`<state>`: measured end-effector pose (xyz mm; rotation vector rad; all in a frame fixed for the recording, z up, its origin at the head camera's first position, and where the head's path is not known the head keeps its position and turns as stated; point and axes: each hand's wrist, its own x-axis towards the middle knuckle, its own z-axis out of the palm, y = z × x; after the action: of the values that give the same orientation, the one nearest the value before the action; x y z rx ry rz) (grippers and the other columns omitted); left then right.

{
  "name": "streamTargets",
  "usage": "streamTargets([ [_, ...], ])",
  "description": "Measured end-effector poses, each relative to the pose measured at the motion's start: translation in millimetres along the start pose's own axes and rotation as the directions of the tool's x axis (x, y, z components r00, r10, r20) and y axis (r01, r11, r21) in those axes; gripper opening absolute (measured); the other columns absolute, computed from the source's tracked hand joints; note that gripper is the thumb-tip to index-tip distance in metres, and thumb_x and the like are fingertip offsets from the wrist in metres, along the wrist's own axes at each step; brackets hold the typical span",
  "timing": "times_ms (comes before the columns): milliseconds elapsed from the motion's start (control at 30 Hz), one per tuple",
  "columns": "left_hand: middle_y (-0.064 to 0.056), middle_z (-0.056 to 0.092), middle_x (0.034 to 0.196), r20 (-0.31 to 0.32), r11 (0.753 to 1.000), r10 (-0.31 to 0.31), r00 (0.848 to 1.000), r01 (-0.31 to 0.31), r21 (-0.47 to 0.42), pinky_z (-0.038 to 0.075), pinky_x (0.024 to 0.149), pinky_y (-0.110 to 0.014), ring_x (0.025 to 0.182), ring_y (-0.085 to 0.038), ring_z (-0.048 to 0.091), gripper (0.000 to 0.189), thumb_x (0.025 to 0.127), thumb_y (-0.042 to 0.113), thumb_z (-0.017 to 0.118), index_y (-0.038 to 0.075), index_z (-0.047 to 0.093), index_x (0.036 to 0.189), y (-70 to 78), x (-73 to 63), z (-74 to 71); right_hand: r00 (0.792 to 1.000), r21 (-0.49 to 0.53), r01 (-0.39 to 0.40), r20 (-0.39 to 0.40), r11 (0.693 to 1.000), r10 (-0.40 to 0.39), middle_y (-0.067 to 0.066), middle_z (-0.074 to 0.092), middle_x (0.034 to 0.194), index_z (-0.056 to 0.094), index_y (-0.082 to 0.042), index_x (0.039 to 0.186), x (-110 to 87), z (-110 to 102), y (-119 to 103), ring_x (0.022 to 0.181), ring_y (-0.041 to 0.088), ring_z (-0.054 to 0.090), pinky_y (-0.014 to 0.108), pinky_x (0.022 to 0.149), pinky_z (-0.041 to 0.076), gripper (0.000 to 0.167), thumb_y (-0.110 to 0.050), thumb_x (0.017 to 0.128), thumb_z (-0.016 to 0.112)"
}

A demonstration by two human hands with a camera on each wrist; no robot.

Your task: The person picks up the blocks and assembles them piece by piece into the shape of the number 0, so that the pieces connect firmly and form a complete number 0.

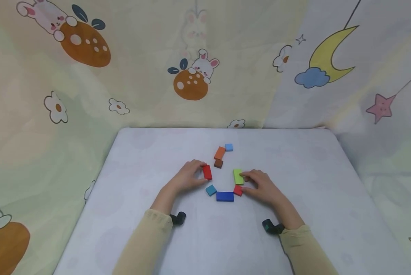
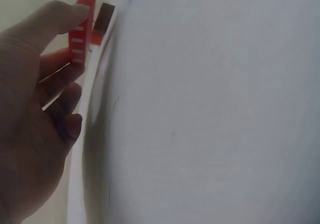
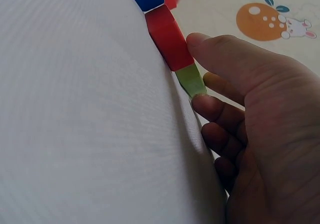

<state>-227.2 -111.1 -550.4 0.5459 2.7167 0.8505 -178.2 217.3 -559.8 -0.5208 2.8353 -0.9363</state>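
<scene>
My left hand [image 1: 188,176] pinches a red rectangular block [image 1: 207,172] between thumb and fingers. White marks show along the side of this red block [image 2: 78,38] in the left wrist view. On the right, my right hand [image 1: 261,185] has its fingertips at a light green block [image 1: 238,176]. Its thumb touches the small red block [image 1: 237,190] just below; the fingers are loosely bent, not wrapped round either block. A dark blue block [image 1: 224,196] adjoins the small red one, and a teal square block [image 1: 211,190] meets its left end.
Beyond the hands, a brown block [image 1: 218,163], an orange block [image 1: 220,153] and a light blue square block [image 1: 229,147] form a short chain. All lie on a white-covered table [image 1: 212,244]. A patterned cloth [image 1: 140,57] hangs behind the table's far edge.
</scene>
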Motion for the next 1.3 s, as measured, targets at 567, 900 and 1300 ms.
streamTargets([
  [567, 0.007, 0.052, 0.145, 0.037, 0.986, 0.131, 0.991, -0.134, 0.101, 0.040, 0.111, -0.039, 0.131, -0.018, 0.045, 0.062, 0.088, 0.047, 0.071, 0.032, 0.049, 0.144, -7.2, -5.5, 7.2, 1.000, 0.002, -0.018, -0.001, 1.000, 0.018, -0.010, 0.057, 0.107, 0.057, -0.032, 0.133, 3.5, 2, 3, 0.108, 0.015, 0.048, 0.046, 0.099, 0.043, 0.054, -0.049, 0.085, 0.073],
  [900, 0.006, 0.045, 0.151, 0.039, 0.997, 0.082, 0.996, -0.082, -0.011, 0.038, 0.114, -0.044, 0.141, -0.019, 0.038, 0.062, 0.092, 0.044, 0.065, 0.035, 0.041, 0.149, -13.2, -16.7, 7.3, 1.000, -0.001, -0.009, -0.008, 1.000, 0.009, -0.009, 0.057, 0.105, 0.057, -0.030, 0.132, 2.6, 4, 3, 0.107, 0.015, 0.048, 0.046, 0.098, 0.043, 0.054, -0.047, 0.084, 0.075],
  [1300, 0.002, 0.047, 0.148, -0.077, 0.990, 0.113, 0.991, -0.106, 0.093, 0.031, 0.117, -0.048, 0.142, -0.025, 0.037, 0.069, 0.090, 0.064, 0.058, 0.032, 0.043, 0.149, -6.9, -34.7, 26.8, 1.000, -0.010, -0.012, -0.009, 1.000, 0.012, -0.009, 0.058, 0.106, 0.057, -0.030, 0.132, 2.4, 4, 2, 0.106, 0.016, 0.049, 0.047, 0.097, 0.044, 0.054, -0.049, 0.084, 0.074],
])
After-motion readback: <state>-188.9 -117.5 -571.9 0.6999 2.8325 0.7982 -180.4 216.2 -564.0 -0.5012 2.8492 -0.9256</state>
